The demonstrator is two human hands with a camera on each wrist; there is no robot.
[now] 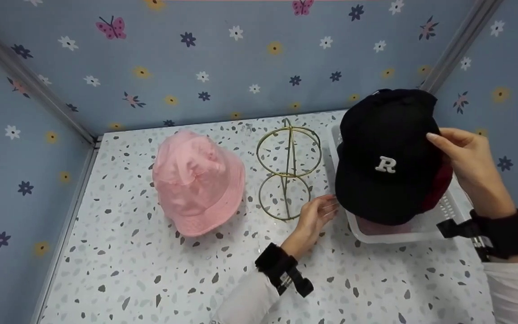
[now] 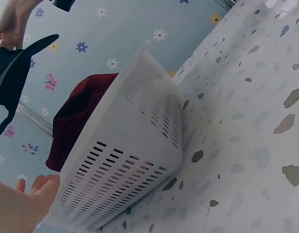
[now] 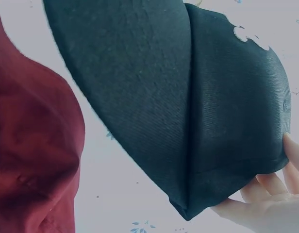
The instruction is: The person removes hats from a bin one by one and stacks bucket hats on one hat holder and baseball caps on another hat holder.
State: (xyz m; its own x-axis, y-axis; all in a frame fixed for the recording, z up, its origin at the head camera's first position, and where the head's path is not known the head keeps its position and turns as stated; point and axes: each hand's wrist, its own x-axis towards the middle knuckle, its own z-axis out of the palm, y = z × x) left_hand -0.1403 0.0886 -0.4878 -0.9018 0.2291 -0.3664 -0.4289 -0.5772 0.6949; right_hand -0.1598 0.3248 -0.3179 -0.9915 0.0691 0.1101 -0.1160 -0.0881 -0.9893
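A black baseball cap (image 1: 387, 148) with a white letter R is held above the basket by my right hand (image 1: 477, 164), whose thumb and fingers pinch the cap's side edge. In the right wrist view the brim and crown of the cap (image 3: 227, 107) show close up. My left hand (image 1: 312, 220) is beside the left wall of a white plastic basket (image 1: 403, 238), fingers loosely bent near its rim; whether they touch it I cannot tell. A dark red hat (image 2: 79, 121) rises above the basket's rim, partly hidden behind the cap in the head view.
A pink bucket hat (image 1: 196, 180) sits on the speckled tabletop (image 1: 128, 270) at left. Between it and the basket stands a gold wire rack (image 1: 286, 175) with two rings. Patterned blue panels (image 1: 250, 58) enclose the table's back and sides.
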